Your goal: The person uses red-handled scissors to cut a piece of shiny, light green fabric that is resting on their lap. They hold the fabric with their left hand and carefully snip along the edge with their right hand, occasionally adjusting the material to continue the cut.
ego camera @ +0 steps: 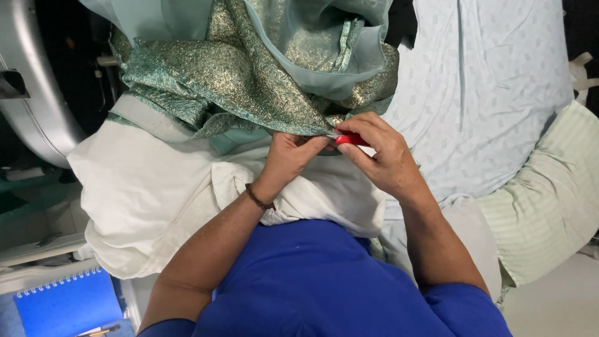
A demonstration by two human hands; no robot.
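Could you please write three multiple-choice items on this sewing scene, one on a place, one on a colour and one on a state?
1. Where does the spiral notebook lie?
A. lower left corner of the view
B. on the green brocade
C. beside the striped cushion

2. What colour is the small tool in the right hand?
A. yellow
B. red
C. black

3. How is the left hand engaged?
A. resting flat on the white cloth
B. pinching the edge of the green-gold brocade fabric
C. holding the notebook

Answers: 1 A, the blue notebook shows at the bottom left; 2 B, a red handle shows between the fingers; 3 B, its fingertips close on the fabric edge next to the tool.
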